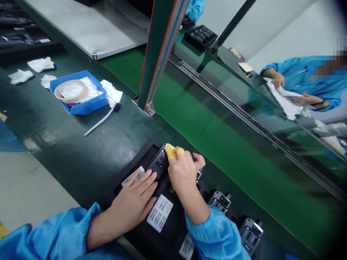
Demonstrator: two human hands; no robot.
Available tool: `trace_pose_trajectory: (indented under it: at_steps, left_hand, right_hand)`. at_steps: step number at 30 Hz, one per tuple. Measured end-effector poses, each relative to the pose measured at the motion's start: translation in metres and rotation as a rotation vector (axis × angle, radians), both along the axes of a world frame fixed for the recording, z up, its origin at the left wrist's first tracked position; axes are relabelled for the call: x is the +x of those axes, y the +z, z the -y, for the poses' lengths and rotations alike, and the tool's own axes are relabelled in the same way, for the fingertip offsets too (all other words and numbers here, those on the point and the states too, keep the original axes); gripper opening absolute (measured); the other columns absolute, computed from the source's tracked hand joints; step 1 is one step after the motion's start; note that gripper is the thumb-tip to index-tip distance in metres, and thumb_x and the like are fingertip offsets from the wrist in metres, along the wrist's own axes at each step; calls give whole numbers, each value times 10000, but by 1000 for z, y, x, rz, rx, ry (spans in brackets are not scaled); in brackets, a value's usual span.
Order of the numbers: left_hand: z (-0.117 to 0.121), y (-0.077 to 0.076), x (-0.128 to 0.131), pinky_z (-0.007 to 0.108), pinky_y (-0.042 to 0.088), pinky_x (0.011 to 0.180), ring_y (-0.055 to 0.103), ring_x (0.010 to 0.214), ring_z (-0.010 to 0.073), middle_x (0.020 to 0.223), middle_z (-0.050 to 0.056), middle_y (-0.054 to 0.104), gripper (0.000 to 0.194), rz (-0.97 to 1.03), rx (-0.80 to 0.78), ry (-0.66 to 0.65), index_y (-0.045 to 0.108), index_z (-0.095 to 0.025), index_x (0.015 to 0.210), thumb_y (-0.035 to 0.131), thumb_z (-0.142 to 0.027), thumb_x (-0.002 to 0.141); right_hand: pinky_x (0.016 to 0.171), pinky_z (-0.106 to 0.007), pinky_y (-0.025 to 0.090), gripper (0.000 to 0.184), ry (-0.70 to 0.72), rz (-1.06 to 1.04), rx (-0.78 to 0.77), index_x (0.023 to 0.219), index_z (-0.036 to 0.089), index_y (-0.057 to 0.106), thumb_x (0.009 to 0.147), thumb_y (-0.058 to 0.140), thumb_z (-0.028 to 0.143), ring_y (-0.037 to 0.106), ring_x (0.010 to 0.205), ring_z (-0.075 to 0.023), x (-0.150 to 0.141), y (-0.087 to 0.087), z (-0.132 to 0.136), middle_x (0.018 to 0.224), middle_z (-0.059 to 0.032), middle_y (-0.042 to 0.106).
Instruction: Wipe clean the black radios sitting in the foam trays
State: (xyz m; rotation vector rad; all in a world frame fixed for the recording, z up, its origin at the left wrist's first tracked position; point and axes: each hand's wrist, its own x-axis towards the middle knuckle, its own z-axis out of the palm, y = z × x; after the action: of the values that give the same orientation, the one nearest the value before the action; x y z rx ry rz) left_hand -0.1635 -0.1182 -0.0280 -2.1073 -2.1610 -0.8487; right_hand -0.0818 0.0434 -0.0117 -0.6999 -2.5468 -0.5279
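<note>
My left hand (pixel 135 202) lies flat with fingers stretched out on a black tray (pixel 141 159), its fingertips touching a black switch unit (pixel 158 164). My right hand (pixel 183 169), with yellow finger cots on two fingers, pinches a small white wipe (pixel 168 146) against the top of that unit. White barcode labels (pixel 159 213) are stuck on the parts beneath my wrists. Two more black switch units (pixel 251 231) sit in the tray to the right.
A blue bin (pixel 81 106) holding a tape roll (pixel 70 90) and white cloths stands at the upper left, with loose wipes (pixel 40 64) around it. A green metal post (pixel 159 54) rises mid-bench. Across the green conveyor a co-worker's hands (pixel 279 80) hold a white cloth.
</note>
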Motion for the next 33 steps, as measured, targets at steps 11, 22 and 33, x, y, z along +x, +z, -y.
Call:
trace_pose_trajectory:
  at_steps: [11,22,33]
  left_hand:
    - [0,1,1,451,375,1081,558,1204,247,1268,92,621,281,-4,13,7,645,-131,1097,450,-236,924]
    - [1,1,2,457,345,1106,557,1206,242,1258,92,628,276,26,11,11,649,-139,1095,463,-237,915]
    - [-7,-3,-13,495,314,1096,579,1177,291,1263,139,615,314,-98,44,-57,647,-150,1105,470,-315,904]
  right_hand:
    - [880,-411,190,269,36,-10,30,670,192,661,786,491,18,449,751,-157,12,3,-2,809,-31,627]
    - [871,-417,181,313,-45,1,-8,542,186,600,765,476,3,432,737,-175,7,1,0,662,-22,544]
    - [854,-420,226,246,-476,-114,-95,693,193,667,687,473,42,468,795,-180,138,23,9,812,-37,604]
